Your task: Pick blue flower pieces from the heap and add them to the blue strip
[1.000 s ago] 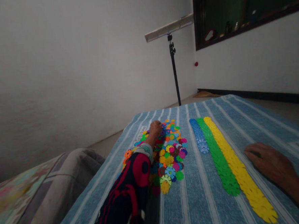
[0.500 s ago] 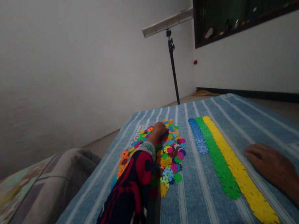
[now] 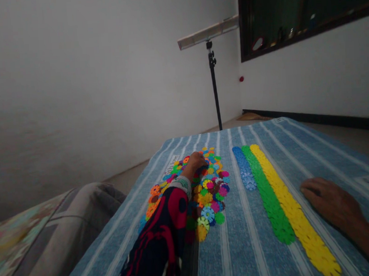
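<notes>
My left hand (image 3: 197, 161) reaches far out into a heap of many-coloured flower-shaped plastic discs (image 3: 206, 190) on a blue striped cloth (image 3: 241, 243); its fingers are curled down into the pile, and what they hold is hidden. My right hand (image 3: 330, 202) rests palm down on the cloth, fingers loosely bent, just right of a long yellow row of discs (image 3: 291, 208). Beside that row lie a green row (image 3: 267, 195) and a shorter blue row (image 3: 244, 167).
A light bar on a black tripod stand (image 3: 214, 84) stands behind the cloth's far edge. A grey and patterned cushion (image 3: 53, 233) lies to the left. White walls and a dark-framed window (image 3: 304, 10) close the back.
My left hand has shifted slightly right and deeper into the heap of discs. The right hand has stayed put; the view has wobbled a little.
</notes>
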Available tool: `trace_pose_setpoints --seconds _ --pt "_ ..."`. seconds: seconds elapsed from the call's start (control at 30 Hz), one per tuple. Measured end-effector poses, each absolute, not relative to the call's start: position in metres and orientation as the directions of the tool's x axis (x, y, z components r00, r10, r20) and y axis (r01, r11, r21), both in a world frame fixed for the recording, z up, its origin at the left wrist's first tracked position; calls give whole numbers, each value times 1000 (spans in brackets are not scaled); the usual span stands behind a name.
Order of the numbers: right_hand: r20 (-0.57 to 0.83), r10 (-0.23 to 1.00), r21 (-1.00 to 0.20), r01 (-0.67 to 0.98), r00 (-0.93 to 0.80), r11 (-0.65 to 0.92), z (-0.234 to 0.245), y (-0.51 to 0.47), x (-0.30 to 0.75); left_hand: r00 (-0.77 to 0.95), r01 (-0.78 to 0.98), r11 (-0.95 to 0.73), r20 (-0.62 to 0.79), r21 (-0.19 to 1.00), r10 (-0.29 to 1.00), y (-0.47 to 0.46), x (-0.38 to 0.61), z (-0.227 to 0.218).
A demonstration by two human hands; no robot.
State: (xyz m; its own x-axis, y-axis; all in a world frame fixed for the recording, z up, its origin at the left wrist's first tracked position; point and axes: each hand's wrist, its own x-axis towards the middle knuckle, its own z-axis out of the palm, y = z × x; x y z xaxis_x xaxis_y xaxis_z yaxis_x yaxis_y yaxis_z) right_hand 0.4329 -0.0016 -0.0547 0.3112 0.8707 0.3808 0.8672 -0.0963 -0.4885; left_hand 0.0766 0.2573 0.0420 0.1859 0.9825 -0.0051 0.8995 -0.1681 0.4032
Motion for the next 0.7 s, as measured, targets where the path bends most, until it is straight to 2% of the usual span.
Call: trace_pose_setpoints --seconds 0.23,0.43,0.63,0.7 --pt "406 863 -475 876 301 -82 -53 1 432 86 878 -134 124 459 988 247 61 50" --pt "399 859 -461 880 320 -114 -51 1 428 16 918 -100 217 385 976 234 51 65" --pt "403 858 -443 888 319 -122 -49 2 426 117 944 -198 294 262 949 200 74 68" --pt "408 857 -440 891 314 -117 -49 2 426 171 932 -254 304 259 937 191 83 69"
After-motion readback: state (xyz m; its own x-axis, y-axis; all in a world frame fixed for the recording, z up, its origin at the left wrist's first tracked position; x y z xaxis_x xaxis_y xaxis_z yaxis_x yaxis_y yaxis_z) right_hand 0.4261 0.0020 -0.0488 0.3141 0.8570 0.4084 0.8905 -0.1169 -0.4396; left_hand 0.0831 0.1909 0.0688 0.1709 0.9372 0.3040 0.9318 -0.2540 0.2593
